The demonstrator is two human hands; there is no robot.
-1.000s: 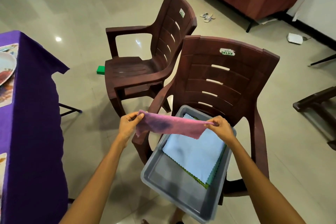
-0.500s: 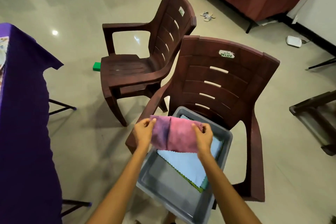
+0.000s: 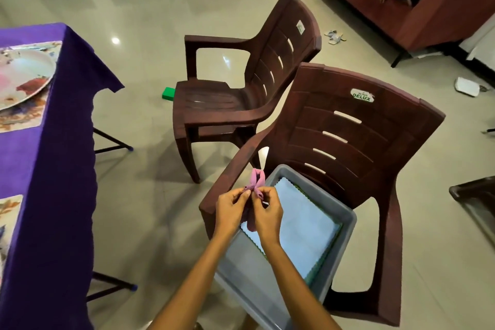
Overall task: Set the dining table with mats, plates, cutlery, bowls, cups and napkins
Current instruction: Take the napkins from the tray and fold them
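1. The pink napkin, stretched wide between the hands a second ago, is now folded into a narrow bundle; the hands have come together over the near corner of the grey tub.
2. The left hand and right hand both pinch the napkin with curled fingertips, a loop of cloth standing up above them and a tail hanging below.
3. This looks like the folding step before the napkin goes to the table, so the napkin part of the task is barely begun.
4. More napkins lie flat in the tub: a light blue one on top, green edges showing beneath it.
5. The tub sits on the seat of the near brown chair; a second brown chair stands just behind it.
6. The purple-clothed table is to the left, well apart, already bearing a mat and a plate.
7. Nothing stands between the hands and the table edge.
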